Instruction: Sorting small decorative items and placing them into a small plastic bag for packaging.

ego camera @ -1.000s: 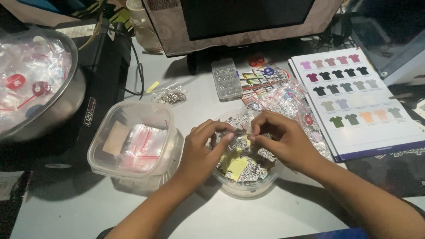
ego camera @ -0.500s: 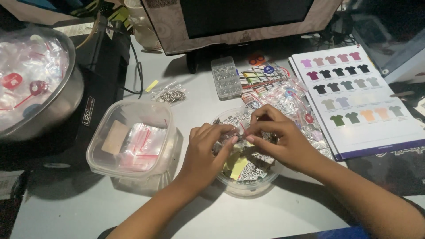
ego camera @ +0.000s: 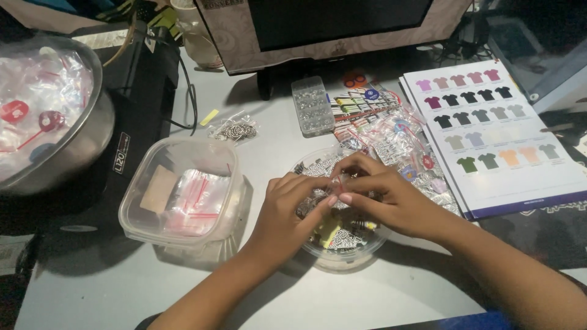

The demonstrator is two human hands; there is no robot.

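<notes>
Sticker point(ego camera: 335, 182) pinched btwn both hands (over round tub point(ego camera: 342, 255)).

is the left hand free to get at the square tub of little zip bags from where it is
Probably yes: the square tub sits open-topped just beside the left hand, with nothing between them. But both hands are busy pinching something small over the round bowl.

One head-worn view looks steeply down and forward, close over the grey desk point(ego camera: 263, 110) toward the monitor point(ego camera: 330, 30).
</notes>
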